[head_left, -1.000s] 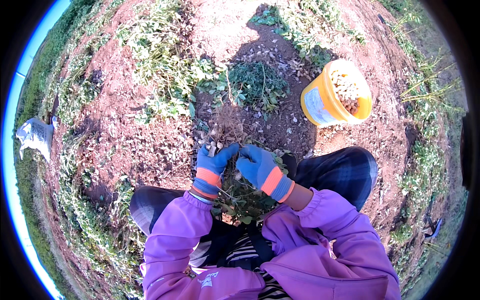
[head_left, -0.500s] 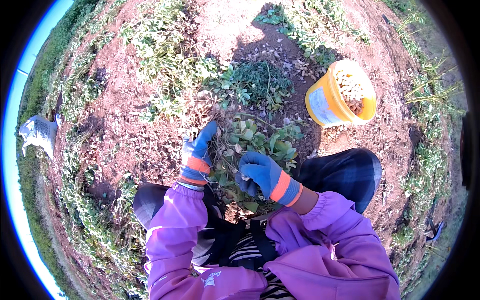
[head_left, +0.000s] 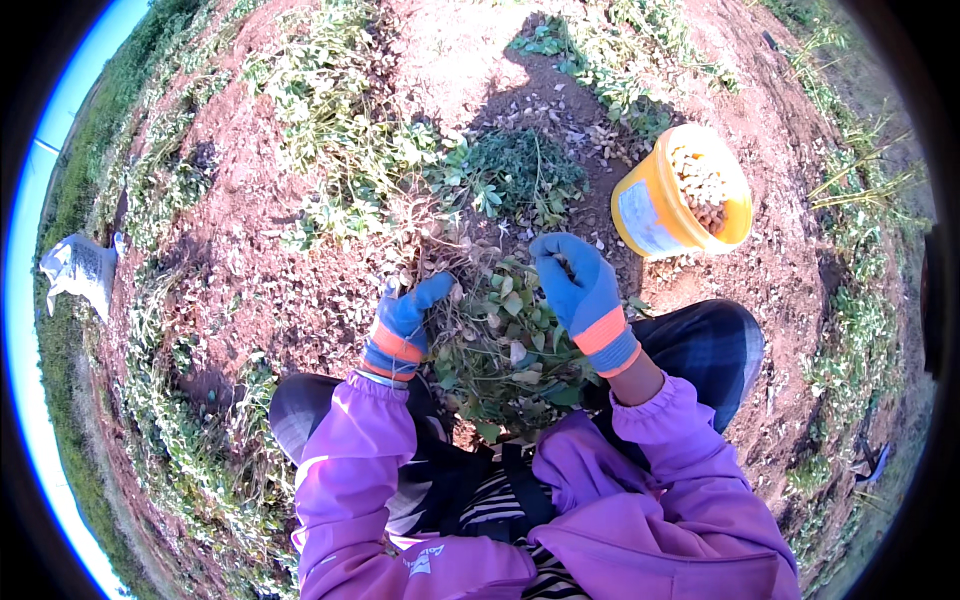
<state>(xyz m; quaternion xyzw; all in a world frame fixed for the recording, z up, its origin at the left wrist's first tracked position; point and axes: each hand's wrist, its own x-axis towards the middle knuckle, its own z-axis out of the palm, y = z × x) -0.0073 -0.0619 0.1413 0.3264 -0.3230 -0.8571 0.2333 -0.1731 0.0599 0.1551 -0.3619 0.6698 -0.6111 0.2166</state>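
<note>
My left hand (head_left: 404, 318), in a blue glove with an orange cuff band, grips the stems of an uprooted peanut plant (head_left: 515, 345). Its leaves spread over my lap, and pale roots show beyond the glove. To the right of the plant my right hand (head_left: 578, 285), gloved the same way, is raised with its fingers curled inward. What lies in those fingers, if anything, is hidden. A yellow bucket (head_left: 632, 205), tilted and partly filled with peanuts in the shell (head_left: 700, 185), stands beyond my right knee.
Leafy green plants (head_left: 525, 165) lie in a heap ahead of me. More pulled vines (head_left: 330, 120) stretch away at the far left over reddish soil (head_left: 245, 300). A white sack (head_left: 82, 270) sits at the left edge.
My right hand has moved up and to the right, out of the leaves. My left hand has lowered slightly, and the plant's leaves have shifted toward my lap.
</note>
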